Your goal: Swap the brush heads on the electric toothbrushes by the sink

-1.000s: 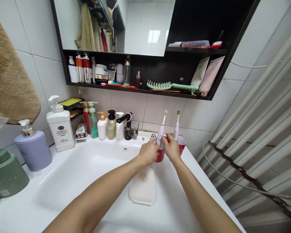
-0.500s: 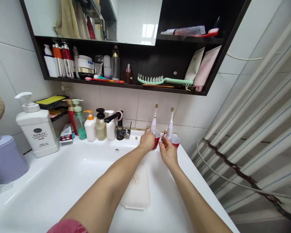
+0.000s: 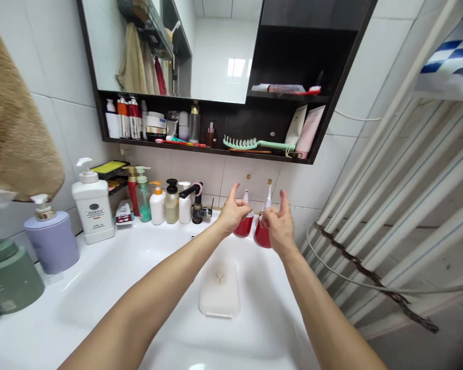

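Two red cups stand side by side on the sink's back ledge, the left cup [image 3: 244, 226] and the right cup [image 3: 262, 235]. A toothbrush [image 3: 246, 196] rises from the left one, another toothbrush [image 3: 268, 198] from the right one. My left hand [image 3: 232, 211] is at the left cup's side, one digit raised and another stretched toward the rim. Beside the right cup, my right hand [image 3: 281, 222] also has one digit raised, with the others bent toward the cup. Both hands look free of any object; whether their fingertips touch the cups is unclear.
A black faucet [image 3: 196, 203] and several pump bottles [image 3: 172, 203] line the back left. In the white basin [image 3: 262, 308] lies a pale flat case [image 3: 219, 290]. A mirror cabinet [image 3: 208, 150] hangs above; pipes [image 3: 393, 205] run along the right.
Both hands have shifted from reaching around the cups to having a digit raised. The toothbrushes sit lower in the cups. The view has moved, showing more of the left side and the cabinet.
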The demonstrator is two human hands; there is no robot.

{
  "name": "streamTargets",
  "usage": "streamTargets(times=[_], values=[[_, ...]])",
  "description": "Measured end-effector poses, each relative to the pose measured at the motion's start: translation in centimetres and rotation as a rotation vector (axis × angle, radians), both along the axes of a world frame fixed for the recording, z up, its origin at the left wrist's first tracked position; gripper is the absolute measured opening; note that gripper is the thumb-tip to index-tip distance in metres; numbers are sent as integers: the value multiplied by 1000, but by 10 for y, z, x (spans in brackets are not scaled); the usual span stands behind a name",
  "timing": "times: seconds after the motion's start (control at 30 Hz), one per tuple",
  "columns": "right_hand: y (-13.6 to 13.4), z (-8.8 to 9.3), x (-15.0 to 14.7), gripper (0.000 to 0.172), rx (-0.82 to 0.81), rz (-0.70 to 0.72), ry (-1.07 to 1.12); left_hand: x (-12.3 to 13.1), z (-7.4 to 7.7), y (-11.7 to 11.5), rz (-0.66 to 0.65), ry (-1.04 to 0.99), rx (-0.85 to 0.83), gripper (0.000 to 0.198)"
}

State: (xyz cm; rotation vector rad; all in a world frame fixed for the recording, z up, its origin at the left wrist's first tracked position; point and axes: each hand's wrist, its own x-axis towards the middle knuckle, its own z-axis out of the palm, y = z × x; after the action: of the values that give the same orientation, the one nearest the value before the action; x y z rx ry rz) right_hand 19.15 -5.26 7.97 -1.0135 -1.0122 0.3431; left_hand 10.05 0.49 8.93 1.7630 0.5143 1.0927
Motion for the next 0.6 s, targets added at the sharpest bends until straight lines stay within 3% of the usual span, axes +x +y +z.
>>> streamTargets(times=[0.1,0.17,0.3,0.47,0.6], values=[[-22,30,-25,72,170,190,16,-21,28,-34,-365,-343,-185,77],[-34,39,-39,72,188,254,20,-31,38,-52,-477,-402,-227,80],[-47,38,-55,67,181,298,92,-44,40,-69,-489,-447,-280,82],[-52,40,-61,19,128,272,303,-54,39,-69,-389,-456,-509,40],[-53,42,-68,42,22,287,346,-55,39,-65,-462,-294,-613,53]])
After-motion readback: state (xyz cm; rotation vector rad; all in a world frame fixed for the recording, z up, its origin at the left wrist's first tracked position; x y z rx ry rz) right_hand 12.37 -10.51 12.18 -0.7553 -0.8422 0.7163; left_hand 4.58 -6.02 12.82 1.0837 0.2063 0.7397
